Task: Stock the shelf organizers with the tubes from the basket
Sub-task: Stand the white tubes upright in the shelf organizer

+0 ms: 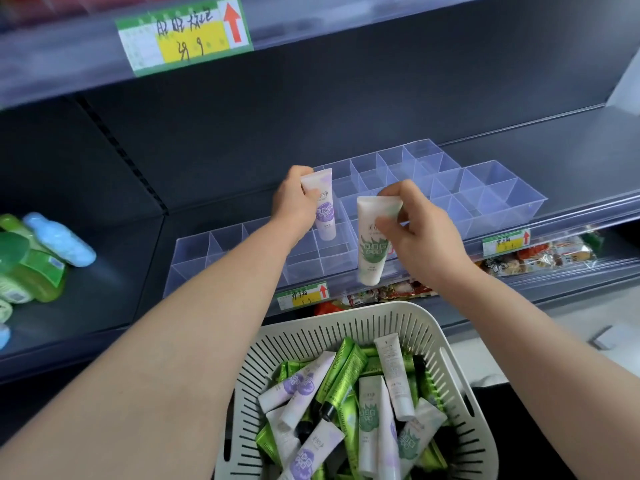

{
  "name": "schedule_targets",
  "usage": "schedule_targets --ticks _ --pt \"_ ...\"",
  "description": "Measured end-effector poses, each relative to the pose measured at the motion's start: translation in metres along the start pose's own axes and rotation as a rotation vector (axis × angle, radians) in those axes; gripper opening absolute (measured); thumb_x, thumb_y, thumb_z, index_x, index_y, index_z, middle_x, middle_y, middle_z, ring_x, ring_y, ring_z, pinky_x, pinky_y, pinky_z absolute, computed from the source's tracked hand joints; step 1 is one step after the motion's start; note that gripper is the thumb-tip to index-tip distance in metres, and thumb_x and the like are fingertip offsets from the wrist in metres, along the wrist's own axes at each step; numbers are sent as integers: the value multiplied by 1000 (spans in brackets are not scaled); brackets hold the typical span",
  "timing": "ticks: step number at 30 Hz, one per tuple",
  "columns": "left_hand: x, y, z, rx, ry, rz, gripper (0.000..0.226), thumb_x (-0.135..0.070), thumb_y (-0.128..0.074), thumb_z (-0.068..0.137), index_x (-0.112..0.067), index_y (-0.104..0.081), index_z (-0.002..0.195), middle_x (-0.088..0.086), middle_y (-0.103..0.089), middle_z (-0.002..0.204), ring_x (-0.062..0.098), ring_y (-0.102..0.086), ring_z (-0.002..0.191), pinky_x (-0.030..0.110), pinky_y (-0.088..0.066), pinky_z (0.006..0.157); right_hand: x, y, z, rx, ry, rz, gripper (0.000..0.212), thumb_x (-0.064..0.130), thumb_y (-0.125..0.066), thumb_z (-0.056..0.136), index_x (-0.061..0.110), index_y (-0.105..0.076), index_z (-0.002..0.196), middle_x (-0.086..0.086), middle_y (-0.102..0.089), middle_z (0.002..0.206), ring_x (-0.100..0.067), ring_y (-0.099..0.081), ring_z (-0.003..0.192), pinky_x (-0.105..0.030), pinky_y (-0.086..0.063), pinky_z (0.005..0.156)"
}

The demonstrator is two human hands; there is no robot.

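My left hand (294, 200) grips a white tube with a purple label (323, 211), cap down, over a compartment of the near clear organizer (221, 247). My right hand (420, 233) pinches the flat end of a white tube with a green label (372, 247), which hangs cap down at the shelf's front edge. A second clear organizer (491, 192) stands behind and to the right, its compartments empty. The white slotted basket (408, 323) below holds several tubes: white-purple, white-green and shiny green.
Green and blue bottles (41, 258) lie on the shelf to the left. Price tags (303, 295) hang on the shelf's front rail. Packaged snacks (540, 256) fill the shelf underneath. An upper shelf with a large tag (183, 34) overhangs the organizers.
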State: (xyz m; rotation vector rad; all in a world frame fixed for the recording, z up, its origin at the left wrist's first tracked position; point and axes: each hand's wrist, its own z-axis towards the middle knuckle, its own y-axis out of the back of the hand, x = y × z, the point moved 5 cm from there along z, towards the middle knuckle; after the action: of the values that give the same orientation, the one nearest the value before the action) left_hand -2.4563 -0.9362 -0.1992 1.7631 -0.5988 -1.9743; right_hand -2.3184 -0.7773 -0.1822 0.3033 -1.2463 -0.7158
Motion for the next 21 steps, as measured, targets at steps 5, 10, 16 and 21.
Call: schedule_targets --ticks 5,10,16,21 --pt "0 16 -10 -28 -51 -9 51 -6 -53 96 -19 -37 142 4 -52 136 20 -55 116 28 -49 82 22 1 16 -77 29 1 19 17 -52 93 24 -48 111 9 -55 75 -23 -54 75 -34 -41 61" --pt "-4 40 -33 -103 -189 294 46 -8 -55 95 -21 -42 137 2 -49 139 22 -51 121 35 -46 91 44 -11 36 -94 104 -49 23 14 -49 93 21 -46 115 3 -58 85 -23 -53 78 -32 -38 61" --pt "-2 55 -52 -68 -251 484 37 -10 -56 96 -22 -53 130 -2 -47 139 20 -51 119 25 -39 79 39 -45 51 0 121 -160 23 9 -44 92 14 -45 115 1 -56 85 -22 -47 74 -30 -29 52" --pt "1 52 -61 49 -343 592 31 -5 -53 95 -21 -60 121 -3 -50 135 20 -48 118 32 -44 84 26 -65 51 87 128 -276 24 8 -44 93 11 -43 117 -12 -61 114 -32 -55 88 -30 -34 62"
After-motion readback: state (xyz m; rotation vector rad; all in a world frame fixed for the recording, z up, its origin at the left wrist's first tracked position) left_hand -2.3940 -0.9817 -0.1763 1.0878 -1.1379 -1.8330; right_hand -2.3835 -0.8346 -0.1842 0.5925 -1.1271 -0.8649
